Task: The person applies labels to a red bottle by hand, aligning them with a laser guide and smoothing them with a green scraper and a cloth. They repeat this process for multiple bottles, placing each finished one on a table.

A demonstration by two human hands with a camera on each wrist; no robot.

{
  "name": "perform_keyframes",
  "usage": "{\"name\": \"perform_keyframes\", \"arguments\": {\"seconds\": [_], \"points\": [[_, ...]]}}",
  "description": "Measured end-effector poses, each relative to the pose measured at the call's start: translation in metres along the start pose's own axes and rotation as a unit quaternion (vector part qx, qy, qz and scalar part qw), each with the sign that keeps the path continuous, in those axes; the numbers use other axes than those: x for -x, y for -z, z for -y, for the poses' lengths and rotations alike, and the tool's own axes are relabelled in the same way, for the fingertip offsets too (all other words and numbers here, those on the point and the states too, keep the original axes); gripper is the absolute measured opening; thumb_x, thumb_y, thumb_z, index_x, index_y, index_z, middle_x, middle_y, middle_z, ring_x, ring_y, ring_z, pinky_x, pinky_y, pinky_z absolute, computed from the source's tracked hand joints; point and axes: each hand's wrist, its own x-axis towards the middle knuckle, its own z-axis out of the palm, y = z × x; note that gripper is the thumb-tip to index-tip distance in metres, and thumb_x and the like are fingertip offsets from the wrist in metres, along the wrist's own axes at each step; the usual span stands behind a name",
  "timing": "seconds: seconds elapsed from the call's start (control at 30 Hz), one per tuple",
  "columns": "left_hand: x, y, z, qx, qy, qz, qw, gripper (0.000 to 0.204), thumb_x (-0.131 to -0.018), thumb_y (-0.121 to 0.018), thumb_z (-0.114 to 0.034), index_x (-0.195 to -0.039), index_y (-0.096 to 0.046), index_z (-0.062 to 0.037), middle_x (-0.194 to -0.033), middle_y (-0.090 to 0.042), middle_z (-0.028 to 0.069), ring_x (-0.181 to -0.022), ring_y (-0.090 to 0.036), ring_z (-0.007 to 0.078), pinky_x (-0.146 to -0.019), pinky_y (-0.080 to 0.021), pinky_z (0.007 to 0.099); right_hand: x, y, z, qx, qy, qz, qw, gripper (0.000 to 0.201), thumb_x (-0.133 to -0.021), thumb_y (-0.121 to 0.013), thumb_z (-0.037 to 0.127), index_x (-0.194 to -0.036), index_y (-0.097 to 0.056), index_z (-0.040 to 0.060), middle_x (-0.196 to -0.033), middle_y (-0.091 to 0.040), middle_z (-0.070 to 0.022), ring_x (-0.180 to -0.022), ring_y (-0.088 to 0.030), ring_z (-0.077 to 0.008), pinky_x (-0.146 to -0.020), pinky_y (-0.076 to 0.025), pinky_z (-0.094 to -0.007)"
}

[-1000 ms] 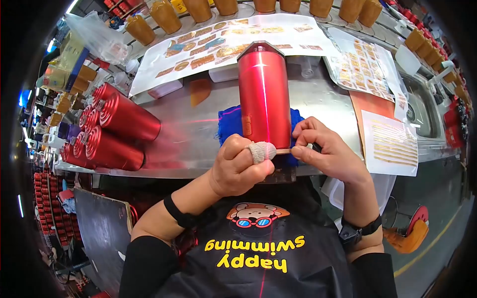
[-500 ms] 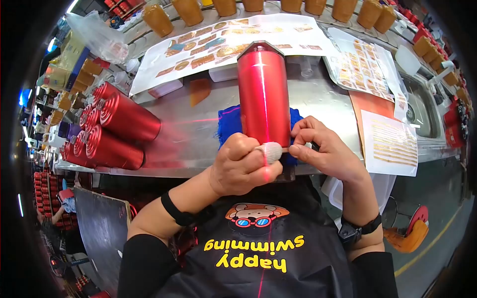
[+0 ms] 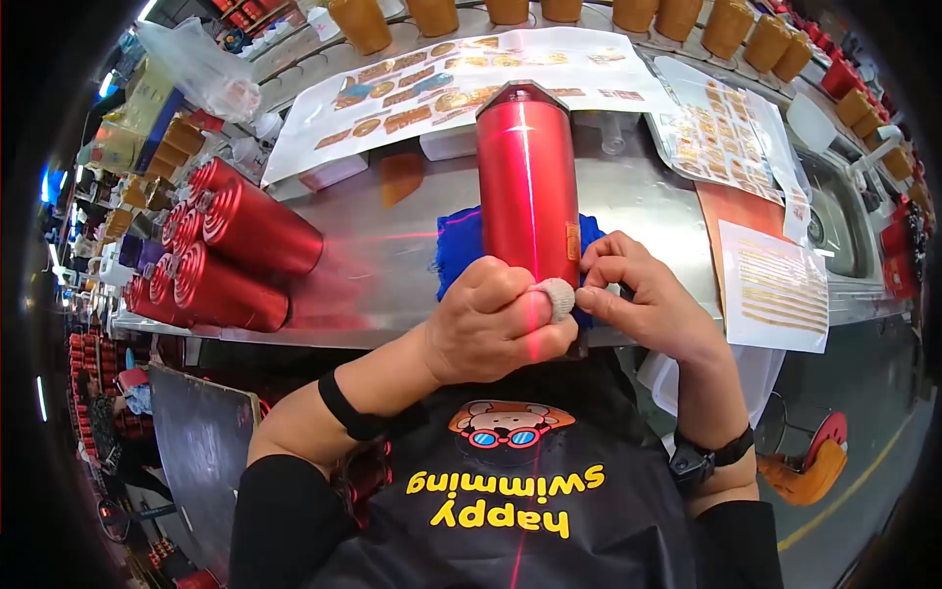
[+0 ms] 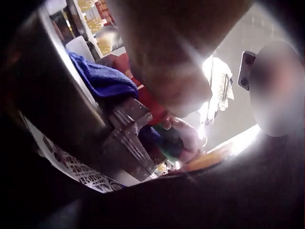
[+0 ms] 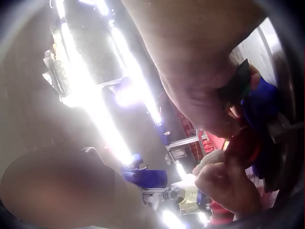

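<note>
In the head view a red metallic cylinder [image 3: 530,187] with a dark angular cap at its far end lies lengthwise on a blue cloth [image 3: 459,240]. A small gold label [image 3: 572,241] shows on its right side. My left hand [image 3: 496,324] curls at the cylinder's near end, one finger wrapped in pale knit fabric [image 3: 557,298] right at the rim. Close beside it, my right hand [image 3: 638,294] pinches the end of a thin tan strip, now mostly hidden by the fingers. A dark flat piece [image 5: 236,85] sticks out of the right hand in the right wrist view.
Several red cylinders [image 3: 260,226] are stacked at the left. Printed decal sheets [image 3: 392,98] lie at the back, a tray [image 3: 711,128] of decals beside them. A sheet of gold strips [image 3: 775,285] lies at the right, near a sink [image 3: 834,221]. Brown pots [image 3: 432,15] line the far side.
The red cylinder has turned, carrying its gold label from the left side to the right. The left hand has moved right, close to the right hand, covering the strip that showed between them.
</note>
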Motion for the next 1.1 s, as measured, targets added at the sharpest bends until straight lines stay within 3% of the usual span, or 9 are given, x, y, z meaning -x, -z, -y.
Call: {"name": "perform_keyframes", "arguments": {"seconds": [0.13,0.23,0.33,0.37,0.57,0.67,0.8,1.0,1.1], "points": [[0.009,0.001,0.001,0.016,0.013,0.0,1.0,0.025,-0.067,-0.073,-0.014,-0.089,-0.063,-0.0195,-0.088,-0.055,-0.0026,-0.085,-0.05,0.0184,-0.065,-0.043,0.0337,0.002,0.0,0.001,0.006,0.004,-0.006,1.0,0.018,-0.085,-0.071,0.02,-0.083,-0.066,0.0033,-0.101,-0.056,-0.0119,-0.101,-0.051,-0.0293,-0.091,-0.042,-0.0367],[0.019,0.0,-0.003,0.022,0.054,-0.038,0.998,0.033,-0.069,-0.074,-0.012,-0.1,-0.063,-0.0159,-0.105,-0.062,0.0031,-0.091,-0.053,0.0228,-0.074,-0.046,0.0388,0.003,0.0,-0.002,0.009,0.003,-0.008,1.0,0.018,-0.085,-0.072,0.021,-0.083,-0.066,0.0033,-0.1,-0.056,-0.0121,-0.1,-0.051,-0.0293,-0.091,-0.042,-0.0371],[0.012,-0.001,-0.008,-0.048,0.14,-0.027,0.989,0.048,-0.078,-0.076,-0.011,-0.12,-0.054,-0.0082,-0.126,-0.058,0.0193,-0.11,-0.053,0.0396,-0.094,-0.043,0.0494,0.002,0.0,-0.002,0.016,0.011,-0.006,1.0,0.017,-0.085,-0.071,0.019,-0.084,-0.065,0.003,-0.101,-0.057,-0.013,-0.1,-0.053,-0.0306,-0.09,-0.043,-0.0373],[0.01,0.001,-0.006,-0.028,0.163,0.003,0.986,0.052,-0.086,-0.072,-0.015,-0.13,-0.047,-0.0031,-0.137,-0.049,0.0269,-0.124,-0.047,0.0467,-0.107,-0.035,0.0526,0.003,0.0,-0.002,0.02,0.015,-0.006,1.0,0.016,-0.085,-0.071,0.018,-0.084,-0.065,0.0029,-0.102,-0.057,-0.0134,-0.101,-0.054,-0.0312,-0.089,-0.044,-0.0372],[0.029,0.003,-0.01,0.121,0.286,-0.006,0.951,0.058,-0.091,-0.068,-0.018,-0.138,-0.039,0.0013,-0.145,-0.041,0.0268,-0.134,-0.042,0.0393,-0.113,-0.03,0.0456,0.018,0.003,0.001,-0.049,0.058,-0.154,0.985,0.024,-0.091,-0.061,0.004,-0.115,-0.064,0.0024,-0.117,-0.064,-0.0138,-0.109,-0.062,-0.0249,-0.09,-0.05,-0.0341],[0.022,0.009,-0.009,0.187,0.321,-0.01,0.928,0.062,-0.09,-0.068,-0.018,-0.14,-0.036,0.0018,-0.146,-0.038,0.0235,-0.137,-0.037,0.0331,-0.114,-0.026,0.0417,0.032,0.006,0.015,-0.281,-0.025,-0.111,0.953,0.036,-0.095,-0.056,0.004,-0.131,-0.054,0.0006,-0.114,-0.066,-0.0137,-0.102,-0.065,-0.0173,-0.085,-0.054,-0.03],[0.014,0.002,-0.014,0.213,0.384,-0.036,0.898,0.064,-0.09,-0.067,-0.019,-0.14,-0.033,0.0009,-0.145,-0.035,0.0191,-0.138,-0.032,0.0275,-0.115,-0.022,0.0384,0.037,-0.001,0.004,-0.306,-0.055,-0.064,0.948,0.03,-0.097,-0.056,0.007,-0.126,-0.053,0.0007,-0.099,-0.067,-0.0098,-0.087,-0.066,-0.0121,-0.074,-0.054,-0.0256],[0.003,-0.001,-0.022,0.158,0.396,-0.053,0.903,0.055,-0.09,-0.066,-0.016,-0.134,-0.038,0.0002,-0.137,-0.043,0.0176,-0.13,-0.039,0.0285,-0.116,-0.023,0.0427,0.033,-0.006,-0.004,-0.261,-0.019,-0.081,0.962,0.025,-0.096,-0.058,0.01,-0.119,-0.057,0.0007,-0.095,-0.065,-0.0032,-0.083,-0.062,-0.0075,-0.073,-0.051,-0.0228],[0.017,0.008,-0.014,0.047,0.222,-0.038,0.973,0.04,-0.089,-0.066,-0.015,-0.123,-0.046,-0.005,-0.123,-0.055,0.015,-0.118,-0.045,0.0297,-0.114,-0.025,0.0518,0.036,-0.001,-0.005,-0.268,-0.031,-0.089,0.959,0.024,-0.095,-0.059,0.011,-0.117,-0.058,0.0009,-0.094,-0.065,-0.0021,-0.082,-0.06,-0.0071,-0.072,-0.05,-0.0227]]}}
